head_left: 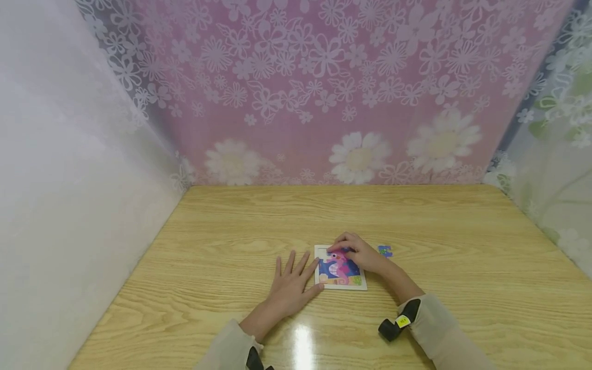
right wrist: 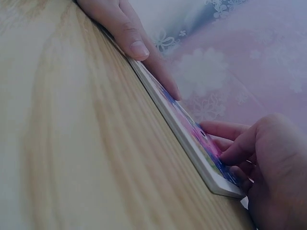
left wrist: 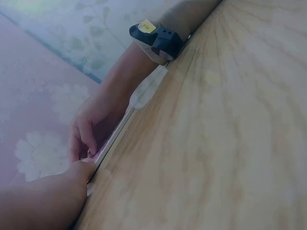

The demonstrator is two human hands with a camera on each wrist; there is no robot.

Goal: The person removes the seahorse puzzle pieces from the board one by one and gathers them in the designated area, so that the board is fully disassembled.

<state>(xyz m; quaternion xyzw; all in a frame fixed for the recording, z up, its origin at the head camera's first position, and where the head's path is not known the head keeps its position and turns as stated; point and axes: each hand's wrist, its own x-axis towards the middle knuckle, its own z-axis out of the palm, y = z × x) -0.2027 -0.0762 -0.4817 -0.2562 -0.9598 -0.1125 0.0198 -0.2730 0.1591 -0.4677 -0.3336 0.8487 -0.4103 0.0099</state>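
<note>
A small jigsaw puzzle (head_left: 341, 272) of a pink seahorse on blue lies flat in a white frame (head_left: 344, 288). My left hand (head_left: 290, 289) is spread flat to the left of it, with the thumb and index fingertip at the frame's left side. My right hand (head_left: 362, 253) bends over the top of the puzzle, its thumb and fingers down on a pink piece (right wrist: 211, 143) by the seahorse's head. Much of that piece is hidden by the fingers. White backing shows in the top left corner of the frame.
A loose blue and green puzzle piece (head_left: 385, 251) lies on the wooden table (head_left: 240, 221) to the right of my right hand. A flowered pink curtain (head_left: 296, 103) hangs behind the table, and a pale wall (head_left: 69, 180) borders the left side.
</note>
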